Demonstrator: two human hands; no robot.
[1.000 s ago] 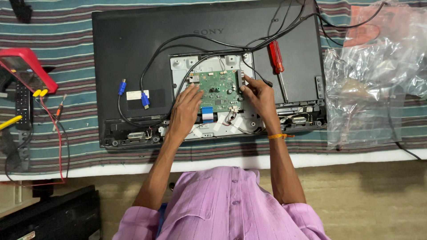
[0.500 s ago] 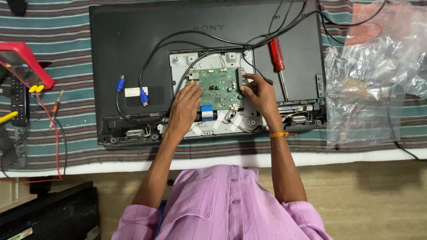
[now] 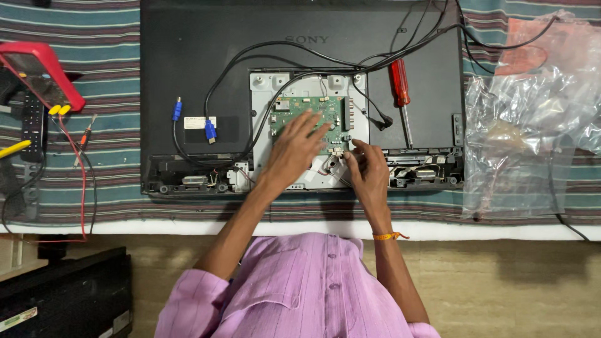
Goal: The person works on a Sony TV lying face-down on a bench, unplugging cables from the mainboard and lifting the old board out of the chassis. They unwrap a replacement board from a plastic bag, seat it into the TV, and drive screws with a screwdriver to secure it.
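A striped woven cloth (image 3: 94, 206) in teal, maroon and grey covers the bench, and a flat black TV back (image 3: 188, 69) lies on it, matte plastic with its lower cover off. In the opening sits a pale metal plate (image 3: 263, 87) carrying a green circuit board (image 3: 313, 112). The left hand (image 3: 291, 153) lies flat on the board's lower edge, fingers spread apart. The right hand (image 3: 369, 172) is just below and right of the board, fingertips pinched together on a small connector I cannot make out. A red-handled screwdriver (image 3: 399, 84) rests up and right of those fingers; crinkled clear plastic (image 3: 532, 125) lies farther right. Half a second ago the right hand was higher, at the board's right edge; the left has slid onto the board.
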